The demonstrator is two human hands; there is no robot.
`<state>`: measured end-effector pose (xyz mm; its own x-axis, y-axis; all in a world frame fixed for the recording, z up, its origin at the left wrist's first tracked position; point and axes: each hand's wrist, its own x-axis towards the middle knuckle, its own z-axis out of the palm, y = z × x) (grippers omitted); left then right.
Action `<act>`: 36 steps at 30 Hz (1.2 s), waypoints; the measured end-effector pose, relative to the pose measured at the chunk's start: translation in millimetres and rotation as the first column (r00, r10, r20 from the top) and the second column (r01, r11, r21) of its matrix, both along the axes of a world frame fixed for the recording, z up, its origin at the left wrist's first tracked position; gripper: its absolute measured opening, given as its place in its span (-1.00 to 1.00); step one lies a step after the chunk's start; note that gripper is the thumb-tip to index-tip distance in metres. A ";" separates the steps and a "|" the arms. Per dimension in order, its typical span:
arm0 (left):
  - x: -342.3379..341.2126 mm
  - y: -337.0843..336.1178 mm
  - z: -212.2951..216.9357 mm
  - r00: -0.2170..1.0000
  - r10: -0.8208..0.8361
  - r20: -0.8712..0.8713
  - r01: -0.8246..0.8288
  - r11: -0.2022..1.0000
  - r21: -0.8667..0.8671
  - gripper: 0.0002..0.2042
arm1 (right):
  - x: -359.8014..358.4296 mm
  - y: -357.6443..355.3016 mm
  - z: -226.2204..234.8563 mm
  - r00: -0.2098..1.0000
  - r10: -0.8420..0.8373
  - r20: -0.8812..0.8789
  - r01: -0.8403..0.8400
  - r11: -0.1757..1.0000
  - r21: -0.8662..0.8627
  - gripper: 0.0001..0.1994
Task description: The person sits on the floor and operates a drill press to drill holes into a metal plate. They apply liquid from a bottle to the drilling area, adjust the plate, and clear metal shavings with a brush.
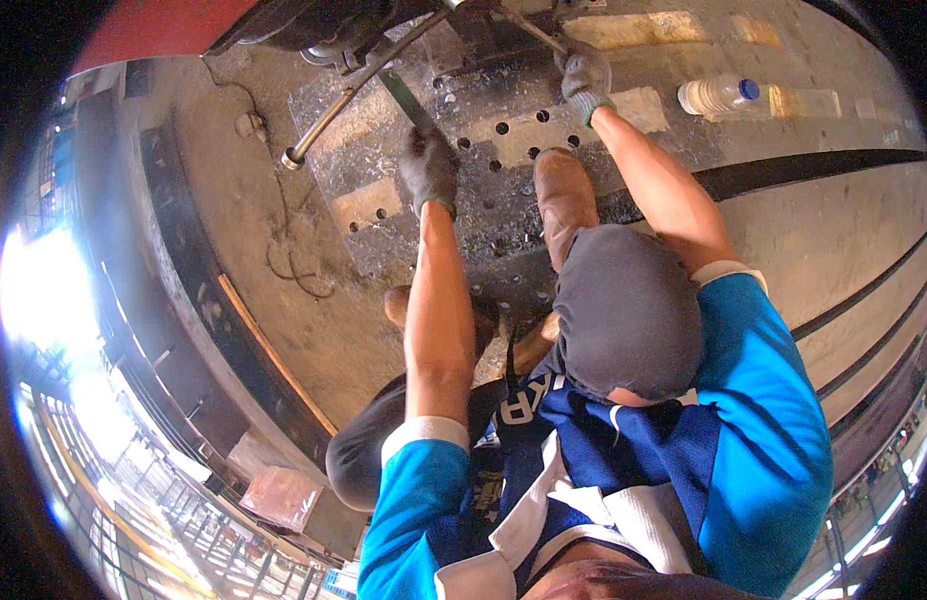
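Nearest, between 11 and 12 o'clock over the perforated metal plate [484, 205], grips a green flat bar [404, 97] in the left hand [429, 165], gloved and curled round its near end. Farther, at 1 o'clock, clasps a slim metal rod [529, 31] in the gloved right hand [587, 78]. Beyond, at 11 o'clock, keeps both hands off a long metal bar [329, 118] below a dark assembly [304, 20]. Seems underway, with nothing visibly finished; cannot tell how much is left.

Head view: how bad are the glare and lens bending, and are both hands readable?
Head view: glare burns out the far left; head view: the dark floor strip bows and the corners go black; head view: the left hand and right hand are recognisable, though the left's finger detail is poor.
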<state>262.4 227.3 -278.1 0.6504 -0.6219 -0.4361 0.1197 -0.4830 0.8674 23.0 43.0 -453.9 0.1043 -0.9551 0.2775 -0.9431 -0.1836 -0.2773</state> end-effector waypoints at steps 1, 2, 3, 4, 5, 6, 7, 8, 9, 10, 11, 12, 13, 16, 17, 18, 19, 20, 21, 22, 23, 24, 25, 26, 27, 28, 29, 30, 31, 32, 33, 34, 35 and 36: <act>-0.1 -2.4 2.9 0.979 -0.201 0.015 0.194 0.959 0.205 -0.68 | -4.5 0.8 -2.5 1.000 0.000 -0.007 0.000 1.000 0.003 -0.66; 6.8 -3.1 -1.8 0.995 -0.089 0.038 0.084 0.989 0.119 -0.67 | -0.2 -0.1 -0.9 1.000 0.008 -0.005 -0.008 1.000 -0.005 -0.66; 13.1 0.1 -11.9 0.999 0.023 0.049 -0.025 0.999 0.036 -0.67 | 3.0 2.8 -0.9 0.999 0.019 -0.031 -0.020 1.000 -0.017 -0.67; 19.9 4.5 -21.3 0.989 0.136 0.051 -0.133 0.990 -0.049 -0.67 | 8.0 -0.4 0.0 0.996 0.039 -0.075 -0.043 0.998 -0.044 -0.67; 7.5 -1.6 -2.3 0.965 0.263 -0.011 -0.262 0.953 -0.150 -0.67 | 1.2 -7.5 -3.9 0.971 0.033 -0.235 -0.063 0.991 -0.120 -0.68; 6.4 0.6 -8.6 0.995 0.102 -0.003 -0.101 0.991 -0.090 -0.67 | -4.8 -9.8 -8.5 0.956 0.019 -0.291 -0.065 0.986 -0.151 -0.68; 5.4 3.3 -13.9 0.998 -0.064 -0.005 0.064 0.998 -0.031 -0.67 | -13.0 -7.8 -13.3 0.967 0.018 -0.252 -0.058 0.987 -0.151 -0.68; 8.0 1.5 -15.1 0.975 -0.222 -0.005 0.222 0.975 0.015 -0.67 | -7.5 -8.0 5.6 0.916 -0.026 0.400 -0.060 0.978 0.201 -0.70; 11.0 -3.2 -14.6 0.951 -0.276 0.139 0.247 0.949 0.198 -0.71 | -11.3 -15.0 -11.4 0.879 0.030 0.475 -0.078 0.994 0.080 -0.70; 13.0 -8.9 -17.8 0.988 -0.122 0.091 0.116 0.991 0.064 -0.70 | -13.4 -19.0 -17.6 0.837 0.092 0.539 -0.082 0.996 -0.043 -0.69; 22.8 -7.0 -31.2 0.999 0.040 0.029 -0.038 0.998 -0.059 -0.70 | -7.4 -16.7 -16.6 0.798 0.099 0.594 -0.088 0.995 -0.046 -0.70; 24.0 -2.2 -30.1 0.979 0.196 -0.059 -0.203 0.967 -0.152 -0.70 | -0.1 -11.9 -7.4 0.759 0.104 0.642 -0.099 0.994 -0.045 -0.70; 22.8 0.1 -30.1 0.955 0.266 -0.131 -0.290 0.931 -0.222 -0.69 | 1.7 -4.3 2.5 0.734 0.034 0.678 -0.113 0.991 0.073 -0.72; 30.1 12.2 -26.7 0.974 -0.226 -0.025 0.228 0.971 0.068 -0.70 | 10.4 8.9 55.6 0.739 -0.113 0.664 -0.180 0.917 0.356 -0.73; 30.1 6.9 -25.7 0.983 -0.179 0.030 0.174 0.978 0.116 -0.71 | 5.1 3.6 55.3 0.810 -0.111 0.576 -0.131 0.923 0.362 -0.73; 33.0 2.4 -27.6 0.998 -0.064 0.005 0.064 0.997 0.041 -0.71 | 4.2 -1.4 52.4 0.870 -0.104 0.482 -0.092 0.926 0.366 -0.73; 28.6 -13.7 -28.6 0.999 0.008 -0.043 -0.010 0.999 -0.038 -0.70 | -15.5 -15.0 26.2 0.952 -0.101 0.291 0.017 0.961 0.277 -0.73; 29.1 -12.6 -30.7 0.988 0.123 -0.090 -0.131 0.987 -0.090 -0.69 | -15.1 -12.8 21.6 0.980 -0.074 0.185 0.032 0.974 0.224 -0.74; 28.1 -12.7 -33.0 0.993 0.082 -0.079 -0.093 0.985 -0.147 -0.65 | -15.4 -11.6 17.6 0.995 -0.065 0.077 0.052 0.985 0.164 -0.74; 28.6 -10.5 -34.1 0.998 -0.066 -0.006 0.066 0.997 -0.042 -0.64 | -18.7 -7.9 14.2 0.997 -0.049 0.063 0.041 0.990 0.135 -0.75; 37.8 -1.1 -41.0 0.979 -0.194 0.060 0.189 0.979 0.075 -0.63 | -7.6 -3.1 23.3 0.998 -0.007 0.059 0.001 0.994 0.107 -0.77; 44.7 4.2 -46.7 0.938 -0.332 0.101 0.308 0.931 0.197 -0.61 | -0.5 1.4 36.1 0.998 0.026 0.049 -0.030 0.997 0.077 -0.78; 41.7 -3.2 -35.7 0.860 -0.448 0.244 0.334 0.857 0.393 -0.60 | -6.3 3.4 46.1 0.999 0.029 0.025 -0.031 0.998 0.046 -0.79; 52.5 0.2 -40.9 0.847 -0.439 0.299 0.286 0.851 0.440 -0.61 | -1.7 5.3 60.2 0.998 0.055 0.016 -0.055 0.998 0.010 -0.80; 70.2 7.8 -53.0 0.831 -0.429 0.355 0.229 0.844 0.484 -0.61 | 4.6 7.1 73.0 0.997 0.047 0.065 -0.052 0.996 0.070 -0.80; 84.6 15.2 -62.4 0.809 -0.428 0.402 0.177 0.831 0.528 -0.61 | 7.0 10.5 81.8 0.994 0.028 0.109 -0.043 0.990 0.135 -0.80; 93.2 23.1 -64.7 0.894 -0.271 0.356 0.104 0.900 0.423 -0.64 | 5.6 11.7 86.5 0.989 -0.004 0.147 -0.026 0.979 0.203 -0.79; 104.9 30.7 -67.2 0.916 -0.091 0.391 -0.061 0.931 0.359 -0.67 | 9.4 10.2 89.5 0.994 0.002 0.106 -0.026 0.975 0.222 -0.78; 112.4 37.7 -71.8 0.928 0.038 0.370 -0.159 0.940 0.303 -0.66 | 14.9 9.3 92.2 0.998 0.014 0.067 -0.029 0.970 0.241 -0.76; 111.5 37.7 -67.5 0.931 0.152 0.332 -0.242 0.937 0.250 -0.66 | 13.4 8.2 90.1 1.000 0.011 0.017 -0.015 0.965 0.261 -0.74; 108.8 35.8 -60.4 0.924 0.255 0.285 -0.318 0.927 0.201 -0.66 | 4.6 5.7 75.4 0.997 0.033 -0.074 -0.018 0.979 0.204 -0.74; 105.9 34.0 -53.2 0.906 0.355 0.232 -0.395 0.905 0.157 -0.66 | -4.0 3.4 61.1 0.985 0.053 -0.165 -0.028 0.988 0.149 -0.74; 104.8 32.7 -47.1 0.875 0.451 0.178 -0.474 0.873 0.116 -0.66 | -14.1 -0.5 37.5 0.965 0.068 -0.252 -0.045 0.995 0.094 -0.74; 104.0 39.9 -52.5 0.916 0.317 0.248 -0.341 0.938 0.063 -0.65 | -19.0 -5.8 16.7 0.938 0.090 -0.334 -0.082 0.996 0.038 -0.74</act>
<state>366.4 267.2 -330.6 0.9006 -0.3150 -0.2996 0.0901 -0.5389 0.8375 4.0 37.1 -437.1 0.2693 -0.9441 0.1900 -0.9630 -0.2653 0.0468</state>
